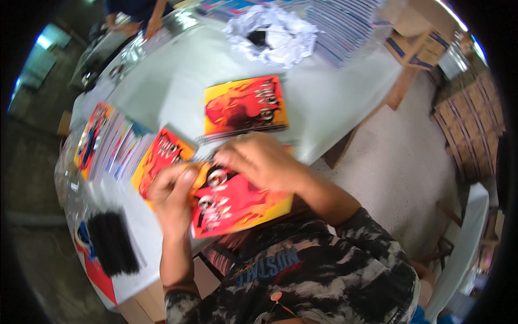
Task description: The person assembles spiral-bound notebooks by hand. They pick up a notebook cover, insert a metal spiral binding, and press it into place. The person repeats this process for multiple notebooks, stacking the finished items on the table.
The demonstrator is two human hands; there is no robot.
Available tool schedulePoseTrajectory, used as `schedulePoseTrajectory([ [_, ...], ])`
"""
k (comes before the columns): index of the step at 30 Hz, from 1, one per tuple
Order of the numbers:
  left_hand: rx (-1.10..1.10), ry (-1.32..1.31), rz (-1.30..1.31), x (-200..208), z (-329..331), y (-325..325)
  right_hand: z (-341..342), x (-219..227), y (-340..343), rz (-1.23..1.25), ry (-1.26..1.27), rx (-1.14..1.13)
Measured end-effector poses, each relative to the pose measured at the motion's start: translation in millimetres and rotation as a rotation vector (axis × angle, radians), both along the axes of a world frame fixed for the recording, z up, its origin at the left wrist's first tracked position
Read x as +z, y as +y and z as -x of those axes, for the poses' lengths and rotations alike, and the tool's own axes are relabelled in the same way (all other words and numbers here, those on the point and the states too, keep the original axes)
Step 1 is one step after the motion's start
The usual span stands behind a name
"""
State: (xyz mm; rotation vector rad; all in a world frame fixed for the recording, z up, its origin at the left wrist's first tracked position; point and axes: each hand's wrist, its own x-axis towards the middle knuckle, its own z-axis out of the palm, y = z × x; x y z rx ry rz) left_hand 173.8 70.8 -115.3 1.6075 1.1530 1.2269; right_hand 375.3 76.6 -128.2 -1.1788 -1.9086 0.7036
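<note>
In front of my chest, a red and yellow notebook [245, 206] with a flame-patterned cover is tilted between my two hands. My left hand [174, 195] grips its left edge, thumb on top. The fingers of my right hand [263, 161] are bent and pinched at the notebook's far edge; what lies under the fingertips is hidden and slightly blurred. Just beyond is a matching spiral notebook [245, 105], its dark wire binding along the near side. Another matching notebook [162, 159] lies partly behind my left hand.
A row of notebooks [116, 148] stands at the left, with a bundle of black binding wires [111, 243] nearer me. Crumpled white paper [294, 35], a tall book stack [345, 32] and a cardboard box [418, 48] are at the far side. Another person's hands [154, 24] show at top left.
</note>
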Motion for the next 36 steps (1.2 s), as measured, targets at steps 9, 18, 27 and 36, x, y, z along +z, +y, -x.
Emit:
schedulePoseTrajectory([
  [9,-0.258,-0.263,0.218,-28.8,-1.4,32.6,8.6,-25.9,5.5,0.235,0.51,-0.033],
  [18,-0.454,-0.154,0.312,-37.4,13.9,58.1,19.8,-15.9,-10.2,-0.01,0.103,-0.179],
  [27,0.173,-0.13,-0.119,-24.0,-57.2,87.9,-50.6,-25.0,28.6,-0.507,0.604,-0.684],
  [36,0.304,0.294,-0.269,-123.3,-65.0,147.5,-43.7,-117.6,62.6,-0.033,0.54,-0.806],
])
